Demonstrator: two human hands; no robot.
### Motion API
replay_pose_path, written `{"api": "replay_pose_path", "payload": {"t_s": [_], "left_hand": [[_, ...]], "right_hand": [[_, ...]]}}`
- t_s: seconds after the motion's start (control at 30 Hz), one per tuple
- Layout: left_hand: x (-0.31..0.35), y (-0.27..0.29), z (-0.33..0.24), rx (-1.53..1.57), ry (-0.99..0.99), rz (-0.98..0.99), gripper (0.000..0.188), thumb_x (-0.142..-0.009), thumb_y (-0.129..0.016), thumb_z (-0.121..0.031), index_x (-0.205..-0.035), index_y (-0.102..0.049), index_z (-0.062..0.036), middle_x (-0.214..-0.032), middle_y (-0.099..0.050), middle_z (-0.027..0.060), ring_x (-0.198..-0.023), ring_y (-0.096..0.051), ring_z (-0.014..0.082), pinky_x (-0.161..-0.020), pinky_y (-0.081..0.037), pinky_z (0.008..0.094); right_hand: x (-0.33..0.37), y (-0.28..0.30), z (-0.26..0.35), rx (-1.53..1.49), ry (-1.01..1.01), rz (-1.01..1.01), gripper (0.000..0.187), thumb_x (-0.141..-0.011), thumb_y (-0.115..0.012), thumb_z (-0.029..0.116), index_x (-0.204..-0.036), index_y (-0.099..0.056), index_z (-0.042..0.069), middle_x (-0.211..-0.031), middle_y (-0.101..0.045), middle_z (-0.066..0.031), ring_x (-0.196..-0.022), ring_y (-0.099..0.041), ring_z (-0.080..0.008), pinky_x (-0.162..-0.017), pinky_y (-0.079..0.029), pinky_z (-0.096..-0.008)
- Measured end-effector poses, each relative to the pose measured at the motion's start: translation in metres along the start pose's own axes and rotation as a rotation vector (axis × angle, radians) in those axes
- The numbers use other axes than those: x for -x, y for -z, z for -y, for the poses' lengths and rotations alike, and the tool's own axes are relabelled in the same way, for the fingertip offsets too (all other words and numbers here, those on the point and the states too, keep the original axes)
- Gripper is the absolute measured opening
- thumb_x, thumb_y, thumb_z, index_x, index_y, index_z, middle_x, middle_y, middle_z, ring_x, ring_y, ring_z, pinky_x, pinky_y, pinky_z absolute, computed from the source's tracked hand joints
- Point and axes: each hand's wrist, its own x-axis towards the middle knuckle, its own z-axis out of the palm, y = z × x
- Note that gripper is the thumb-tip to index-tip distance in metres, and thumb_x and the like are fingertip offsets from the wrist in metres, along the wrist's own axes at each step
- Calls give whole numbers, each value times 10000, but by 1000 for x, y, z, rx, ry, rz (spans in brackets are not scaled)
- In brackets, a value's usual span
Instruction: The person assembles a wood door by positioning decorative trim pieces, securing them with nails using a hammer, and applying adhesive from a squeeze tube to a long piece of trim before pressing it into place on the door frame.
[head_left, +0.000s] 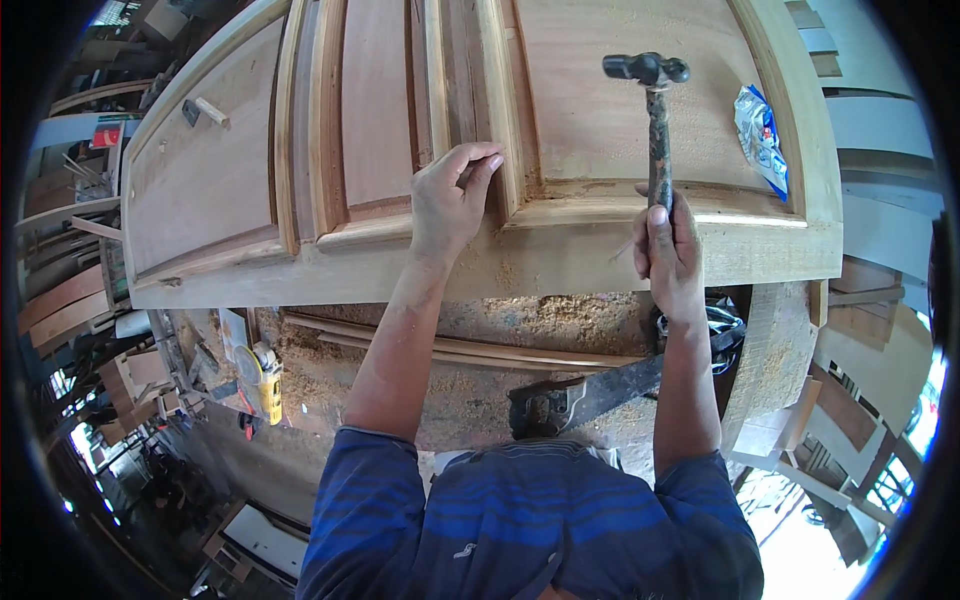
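My right hand (668,250) grips a ball-peen hammer (659,140) by the lower handle, its dark head raised over the right panel of a wooden door (620,60). My left hand (455,195) is closed in a pinch, thumb against forefinger, at the light wooden moulding (503,130) between two panels. Whatever sits in that pinch is too small to make out. A crumpled silver and blue packet (762,140) lies on the door's right panel. On the left panel rest a small wood block and a dark piece (203,112).
Below the door's near edge, a sawdust-strewn bench (480,318) holds a handsaw (590,397), thin wooden strips (470,350), a yellow power tool (268,380) and a black plastic bag (725,330). Boards and sheets (885,140) are stacked at both sides.
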Motion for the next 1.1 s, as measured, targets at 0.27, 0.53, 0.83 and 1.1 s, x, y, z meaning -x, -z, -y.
{"api": "replay_pose_path", "payload": {"t_s": [0.27,0.53,0.83,1.1], "left_hand": [[3,-3,2,26,-18,-21,167,-1027,-801,-138,-1155,-813,-31,-1045,-843,118,-937,-809,179,-826,-632,317],[1,-7,8,-22,-115,-44,152,-991,-816,-130,-1118,-805,-48,-1027,-830,129,-882,-819,244,-757,-642,345],[6,-9,10,-189,-247,-99,526,-954,-837,-107,-1449,-660,-97,-1013,-841,80,-958,-825,231,-845,-639,378],[5,-10,7,-242,-299,-93,595,-938,-823,-86,-1495,-615,-69,-984,-815,68,-848,-802,229,-784,-656,380]], "right_hand": [[25,-7,10,459,222,-7,339,-1152,-619,262,-1318,-659,-31,-811,-592,-76,-715,-558,-193,-669,-460,-354],[26,-15,20,710,447,17,349,-1100,-681,196,-1393,-648,10,-819,-651,-151,-717,-658,-340,-741,-515,-446],[25,-21,23,879,498,102,639,-1068,-720,173,-1670,-516,233,-730,-625,-104,-576,-612,-275,-586,-507,-458],[26,-23,22,811,561,53,652,-1064,-713,168,-1675,-510,269,-678,-577,-77,-534,-589,-251,-551,-498,-459]]}}
